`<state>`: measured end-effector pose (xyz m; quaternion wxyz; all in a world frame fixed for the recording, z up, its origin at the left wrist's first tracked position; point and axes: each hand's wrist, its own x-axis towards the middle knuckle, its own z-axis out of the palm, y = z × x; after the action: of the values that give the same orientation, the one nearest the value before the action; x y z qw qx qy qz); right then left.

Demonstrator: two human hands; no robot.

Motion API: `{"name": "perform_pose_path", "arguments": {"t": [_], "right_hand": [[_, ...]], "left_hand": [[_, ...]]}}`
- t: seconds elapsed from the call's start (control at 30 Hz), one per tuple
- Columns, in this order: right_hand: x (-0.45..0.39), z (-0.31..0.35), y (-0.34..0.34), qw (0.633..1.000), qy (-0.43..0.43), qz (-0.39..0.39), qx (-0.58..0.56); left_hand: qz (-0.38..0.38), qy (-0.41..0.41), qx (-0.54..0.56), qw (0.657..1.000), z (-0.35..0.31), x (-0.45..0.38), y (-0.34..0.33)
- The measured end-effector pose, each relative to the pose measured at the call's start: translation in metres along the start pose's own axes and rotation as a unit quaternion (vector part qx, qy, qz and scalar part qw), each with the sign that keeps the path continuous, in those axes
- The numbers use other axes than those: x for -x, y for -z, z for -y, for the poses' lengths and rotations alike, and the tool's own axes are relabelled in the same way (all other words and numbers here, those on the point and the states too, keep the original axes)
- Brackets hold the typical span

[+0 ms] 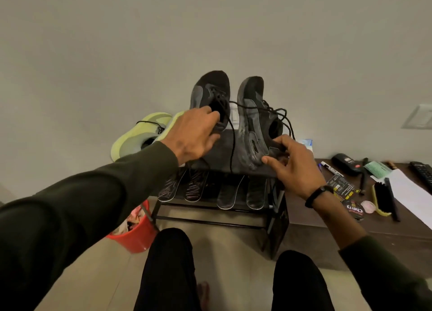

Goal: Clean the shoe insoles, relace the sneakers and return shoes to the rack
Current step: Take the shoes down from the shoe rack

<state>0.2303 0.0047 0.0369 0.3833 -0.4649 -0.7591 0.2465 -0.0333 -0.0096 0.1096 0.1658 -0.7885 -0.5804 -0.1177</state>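
Two black sneakers stand toe-up above the top shelf of a black shoe rack (224,154). My left hand (194,137) grips the heel opening of the left black sneaker (210,93). My right hand (292,163) pinches the heel of the right black sneaker (251,123). Loose black laces (275,114) trail between both shoes and hang over the shelf front. Several insoles (231,191) lie side by side on the shelf below. A lime-green sneaker pair (138,137) sits at the rack's left end, partly hidden by my left arm.
A red bucket (138,236) with cloths stands on the floor left of the rack. On the dark low table (350,219) to the right lie a shoe brush (382,199), a polish tin (355,210), a marker, a comb, a remote and white paper. My knees are below the rack.
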Motion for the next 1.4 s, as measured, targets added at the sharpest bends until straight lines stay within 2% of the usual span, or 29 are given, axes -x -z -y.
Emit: {"name": "perform_pose_path", "arguments": {"t": [0.2, 0.33, 0.47, 0.57, 0.73, 0.97, 1.1, 1.2, 1.3, 1.4], "right_hand": [[0.01, 0.065, 0.054, 0.997, 0.069, -0.021, 0.042], [0.026, 0.101, 0.086, 0.992, 0.103, -0.018, 0.067], [0.037, 0.131, 0.109, 0.987, 0.128, 0.02, 0.096], [0.046, 0.154, 0.119, 0.985, 0.143, 0.063, 0.077], [0.064, 0.176, 0.125, 0.983, 0.11, 0.144, 0.03], [0.094, 0.179, 0.116, 0.968, 0.009, 0.24, -0.071], [0.107, 0.157, 0.101, 0.971, -0.035, 0.223, -0.084], [0.118, 0.121, 0.074, 0.961, -0.111, 0.22, -0.128], [0.124, 0.067, 0.035, 0.949, -0.194, 0.216, -0.121], [0.134, 0.008, -0.008, 0.928, -0.288, 0.212, -0.105]], "left_hand": [[-0.103, -0.005, 0.057, 0.993, -0.012, 0.027, 0.068], [-0.13, -0.01, 0.072, 0.989, -0.019, 0.053, 0.109], [-0.111, -0.008, 0.093, 0.989, -0.025, 0.081, 0.146], [-0.088, 0.008, 0.138, 0.986, -0.031, 0.101, 0.167], [0.004, 0.042, 0.235, 0.971, -0.042, 0.125, 0.179], [0.12, 0.121, 0.399, 0.901, -0.054, 0.142, 0.157], [0.193, 0.146, 0.461, 0.854, -0.064, 0.151, 0.125], [0.267, 0.169, 0.47, 0.824, -0.071, 0.154, 0.083], [0.313, 0.21, 0.469, 0.799, -0.083, 0.156, 0.019], [0.338, 0.229, 0.454, 0.792, -0.1, 0.164, -0.054]]}}
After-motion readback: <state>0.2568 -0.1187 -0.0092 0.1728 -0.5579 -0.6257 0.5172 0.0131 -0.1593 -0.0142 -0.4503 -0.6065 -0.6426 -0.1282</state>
